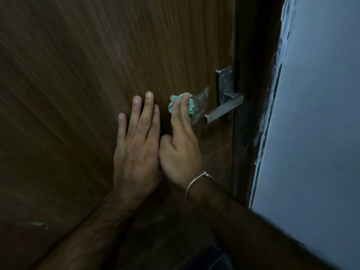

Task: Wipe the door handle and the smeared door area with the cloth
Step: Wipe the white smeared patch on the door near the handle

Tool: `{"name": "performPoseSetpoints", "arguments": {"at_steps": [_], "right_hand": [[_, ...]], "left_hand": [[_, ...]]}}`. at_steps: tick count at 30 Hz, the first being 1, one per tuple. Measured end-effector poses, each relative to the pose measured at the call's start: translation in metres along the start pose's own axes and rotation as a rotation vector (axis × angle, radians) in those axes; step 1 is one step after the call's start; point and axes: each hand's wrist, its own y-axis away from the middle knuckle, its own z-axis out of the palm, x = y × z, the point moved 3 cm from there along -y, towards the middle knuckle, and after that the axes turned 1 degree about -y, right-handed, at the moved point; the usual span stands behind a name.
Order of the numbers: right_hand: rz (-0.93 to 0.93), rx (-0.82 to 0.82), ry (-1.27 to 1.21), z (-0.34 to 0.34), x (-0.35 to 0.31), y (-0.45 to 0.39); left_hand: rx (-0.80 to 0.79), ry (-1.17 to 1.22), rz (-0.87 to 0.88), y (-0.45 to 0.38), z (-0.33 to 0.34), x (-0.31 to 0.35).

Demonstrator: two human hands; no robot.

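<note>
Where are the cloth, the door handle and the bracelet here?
cloth (191, 109): head view, crumpled green edge beside the fingers.
door handle (224, 112): head view, middle of the lever.
bracelet (194, 181): head view, band across the wrist.

No readable text anywhere.

Dark brown wood-grain door (97, 75), brushed steel lever door handle (224, 110) with its plate, crumpled green cloth (173, 102), thin silver metal bangle (196, 182), pale grey-blue wall (315, 114): no letters, brand marks, numbers, labels or signs legible on any of them. Dim, partly blurred shot; the handle plate shows two screws, no stamp that I can make out.
</note>
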Motion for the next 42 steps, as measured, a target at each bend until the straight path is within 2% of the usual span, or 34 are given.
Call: {"name": "performPoseSetpoints", "arguments": {"at_steps": [3, 5, 8, 10, 12, 15, 19, 22, 25, 29, 32, 33, 36, 37, 38, 40, 42], "right_hand": [[0.042, -0.034, 0.118, 0.005, 0.029, 0.018], [0.088, 0.002, 0.151, 0.001, 0.043, 0.018], [-0.054, -0.034, 0.195, 0.004, 0.047, 0.019], [-0.042, -0.037, 0.241, 0.004, 0.055, 0.023], [0.020, 0.005, 0.216, -0.001, 0.059, 0.017], [-0.099, 0.043, 0.253, -0.008, 0.054, -0.003], [-0.123, 0.151, 0.327, -0.015, 0.057, -0.024], [-0.210, 0.155, 0.414, -0.015, 0.062, -0.029], [-0.137, 0.247, 0.420, -0.025, 0.066, -0.039], [-0.233, 0.213, 0.468, -0.030, 0.068, -0.036], [-0.137, 0.288, 0.434, -0.035, 0.068, -0.038], [-0.134, 0.279, 0.431, -0.033, 0.066, -0.037], [-0.277, 0.041, 0.501, -0.023, 0.079, -0.016], [-0.254, 0.004, 0.526, -0.024, 0.088, -0.007], [-0.167, 0.030, 0.529, -0.027, 0.097, -0.001], [0.013, 0.228, 0.409, -0.032, 0.105, 0.002], [-0.018, 0.343, 0.328, -0.028, 0.093, -0.001]], "left_hand": [[-0.028, -0.008, 0.000, 0.006, 0.004, 0.001], [-0.020, -0.007, 0.007, 0.009, 0.005, 0.001], [0.011, 0.008, -0.016, 0.009, 0.009, 0.004], [0.012, 0.028, -0.034, 0.008, 0.009, 0.008], [-0.005, 0.029, -0.038, 0.008, 0.009, 0.010], [-0.009, 0.029, -0.043, 0.008, 0.010, 0.010], [-0.027, 0.022, -0.048, 0.008, 0.008, 0.010], [-0.031, 0.028, -0.053, 0.008, 0.008, 0.010], [-0.046, 0.014, -0.041, 0.007, 0.006, 0.009], [-0.043, 0.026, -0.048, 0.007, 0.007, 0.010], [-0.042, 0.028, -0.059, 0.007, 0.008, 0.011], [-0.042, 0.029, -0.061, 0.007, 0.009, 0.011], [-0.054, 0.038, -0.068, 0.006, 0.010, 0.011], [-0.059, 0.043, -0.068, 0.006, 0.009, 0.011], [-0.063, 0.050, -0.068, 0.006, 0.008, 0.010], [-0.072, 0.062, -0.071, 0.006, 0.008, 0.011], [-0.072, 0.075, -0.082, 0.006, 0.008, 0.012]]}}
